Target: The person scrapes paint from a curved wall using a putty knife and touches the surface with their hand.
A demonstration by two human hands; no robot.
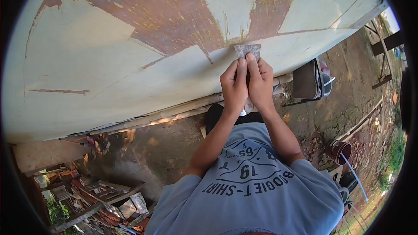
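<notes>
A scraper with a flat metal blade [247, 52] is held out in front of me, its edge up against or very near a large pale painted surface [191, 69]. My left hand [234, 85] is closed around its handle, thumb lying along it toward the blade. My right hand [260, 80] wraps the same handle from the other side, its thumb on the base of the blade. Most of the handle is hidden between my palms. Brown streaked patches [161, 13] with ragged edges show on the pale surface above and left of the blade.
Poles [174, 115] run along the surface's lower edge. Right of my hands stands a chair-like brown item [305, 80] with a dark frame. A brown bucket [338, 151] with a blue stick sits farther right. Scrap wood [104, 200] is piled at lower left.
</notes>
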